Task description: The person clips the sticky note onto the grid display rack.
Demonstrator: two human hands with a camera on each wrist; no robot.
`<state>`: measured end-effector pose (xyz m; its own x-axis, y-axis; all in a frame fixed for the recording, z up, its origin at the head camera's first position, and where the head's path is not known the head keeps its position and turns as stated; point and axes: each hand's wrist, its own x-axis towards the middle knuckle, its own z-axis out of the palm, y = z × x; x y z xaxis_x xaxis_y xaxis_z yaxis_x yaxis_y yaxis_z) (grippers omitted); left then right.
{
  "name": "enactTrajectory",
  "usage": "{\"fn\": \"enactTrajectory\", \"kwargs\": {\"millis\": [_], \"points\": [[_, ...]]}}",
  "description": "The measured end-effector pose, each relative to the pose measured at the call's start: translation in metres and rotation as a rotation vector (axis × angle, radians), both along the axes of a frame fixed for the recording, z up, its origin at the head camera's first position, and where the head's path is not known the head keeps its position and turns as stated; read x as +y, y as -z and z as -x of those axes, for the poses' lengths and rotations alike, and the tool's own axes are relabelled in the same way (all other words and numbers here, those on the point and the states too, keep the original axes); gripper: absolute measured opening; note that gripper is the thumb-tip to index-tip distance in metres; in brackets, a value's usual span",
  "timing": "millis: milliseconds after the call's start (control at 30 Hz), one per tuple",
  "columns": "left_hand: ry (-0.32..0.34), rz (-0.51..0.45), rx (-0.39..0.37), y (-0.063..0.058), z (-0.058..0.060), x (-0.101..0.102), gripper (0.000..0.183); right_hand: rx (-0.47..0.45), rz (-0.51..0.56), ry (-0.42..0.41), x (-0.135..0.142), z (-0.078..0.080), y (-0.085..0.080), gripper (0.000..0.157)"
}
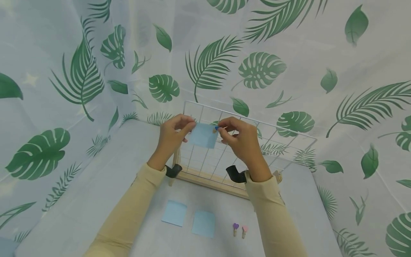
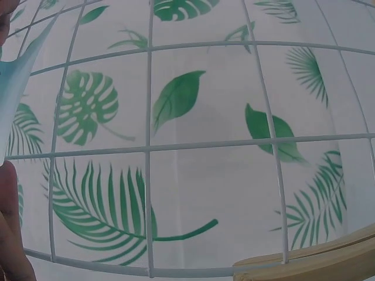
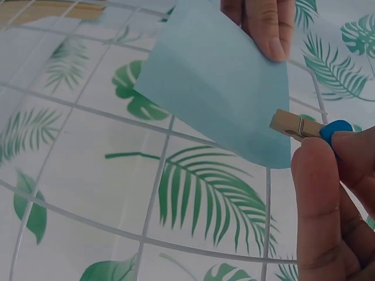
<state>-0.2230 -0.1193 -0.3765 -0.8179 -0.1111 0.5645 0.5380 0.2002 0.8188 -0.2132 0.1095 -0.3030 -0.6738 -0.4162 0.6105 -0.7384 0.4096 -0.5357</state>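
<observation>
A light blue square of paper (image 1: 203, 136) is held up in front of a white wire grid (image 1: 192, 157). My left hand (image 1: 173, 134) pinches its left side between thumb and fingers. In my right hand (image 1: 240, 137) a small wooden clothespin (image 3: 293, 124) with a blue top is pinched at its blue end, near the paper's right edge. The clothespin's wooden tip overlaps the paper in the right wrist view; whether it grips the paper I cannot tell. In the left wrist view only part of the paper (image 2: 17, 88) and some fingers show at the left edge.
The grid stands in a wooden base (image 1: 212, 184) on a white table. In front lie two more blue paper squares, one left (image 1: 174, 213) and one right (image 1: 203, 224). Beside them are a purple-heart clothespin (image 1: 235, 229) and a pink-heart clothespin (image 1: 244, 231). Leaf-patterned curtain (image 1: 218, 21) surrounds the table.
</observation>
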Motion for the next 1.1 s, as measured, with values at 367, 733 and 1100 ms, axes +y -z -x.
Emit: {"fn": "enactTrajectory", "kwargs": {"millis": [367, 733, 1100], "points": [[-0.05, 0.035, 0.025, -0.007, 0.002, 0.003, 0.013, 0.135, 0.069, 0.053, -0.01, 0.002, -0.003, 0.005], [-0.069, 0.029, 0.048, -0.008, 0.005, 0.006, 0.013, 0.141, -0.009, 0.143, -0.026, 0.008, -0.007, 0.005], [-0.087, 0.037, 0.065, -0.005, 0.005, 0.008, 0.014, 0.212, -0.134, 0.232, -0.04, 0.004, -0.011, 0.008]]}}
